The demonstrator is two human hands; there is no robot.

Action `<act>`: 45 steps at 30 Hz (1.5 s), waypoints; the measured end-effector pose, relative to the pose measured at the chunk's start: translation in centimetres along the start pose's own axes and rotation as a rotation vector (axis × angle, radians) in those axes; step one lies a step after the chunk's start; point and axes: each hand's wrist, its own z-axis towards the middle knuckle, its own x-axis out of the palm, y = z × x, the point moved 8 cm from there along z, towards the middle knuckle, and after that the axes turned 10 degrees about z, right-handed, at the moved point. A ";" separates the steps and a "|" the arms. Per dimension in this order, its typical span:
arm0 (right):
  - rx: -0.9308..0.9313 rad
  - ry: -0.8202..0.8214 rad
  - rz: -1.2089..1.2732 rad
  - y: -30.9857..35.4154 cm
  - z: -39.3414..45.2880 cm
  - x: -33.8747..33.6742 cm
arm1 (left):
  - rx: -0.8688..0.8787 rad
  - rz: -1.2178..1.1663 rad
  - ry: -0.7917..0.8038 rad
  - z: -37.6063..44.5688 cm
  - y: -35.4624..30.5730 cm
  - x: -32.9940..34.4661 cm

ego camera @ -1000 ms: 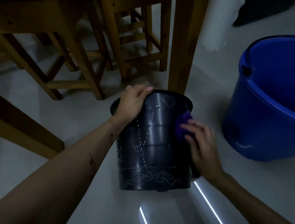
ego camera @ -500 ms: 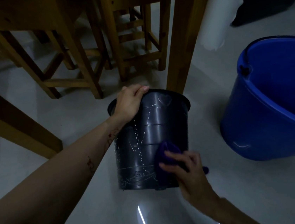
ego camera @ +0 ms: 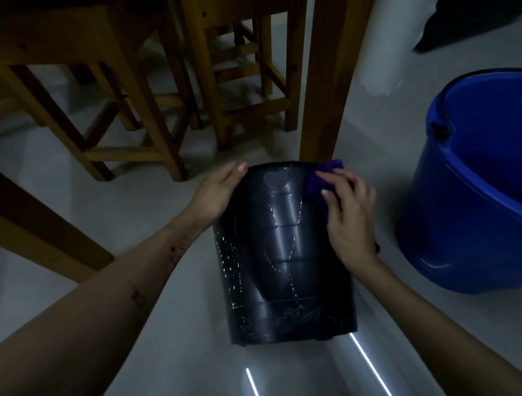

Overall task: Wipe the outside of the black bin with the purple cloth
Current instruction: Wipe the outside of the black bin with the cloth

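Note:
The black bin (ego camera: pixel 280 260) stands on the grey floor in the middle of the head view, with a heart mark near its rim and pale dotted lines down its side. My left hand (ego camera: pixel 217 193) grips the rim at the upper left. My right hand (ego camera: pixel 349 217) presses the purple cloth (ego camera: pixel 321 179) flat against the bin's upper right side, just under the rim. Part of the cloth is hidden beneath my fingers and palm.
A large blue bucket (ego camera: pixel 487 198) stands close on the right. A thick wooden table leg (ego camera: pixel 329 69) rises right behind the bin, with wooden stools (ego camera: pixel 238 70) beyond it. Another wooden leg (ego camera: pixel 22 225) slants at the left. White strips of light reflect on the floor below the bin.
My right hand has carried the cloth from the bin's lower side back up to the upper right near the rim. The bin has turned, so the heart mark now faces me.

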 end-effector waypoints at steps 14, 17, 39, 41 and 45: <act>-0.499 0.308 -0.113 3.2 -11.1 0.4 | 0.073 0.245 -0.080 0.3 -2.9 1.2; -0.505 0.290 -0.130 3.0 -13.4 -0.6 | 0.098 0.251 -0.119 -0.3 -4.1 1.0; -0.705 0.320 -0.240 1.9 -10.8 4.8 | 0.399 0.470 -0.167 -0.9 -11.6 0.4; -0.790 0.425 -0.285 0.4 -14.0 4.6 | 0.399 0.469 -0.165 -0.9 -11.8 0.7; -0.615 0.293 -0.406 0.8 -10.6 1.7 | 0.390 0.474 -0.175 -0.7 -11.6 0.3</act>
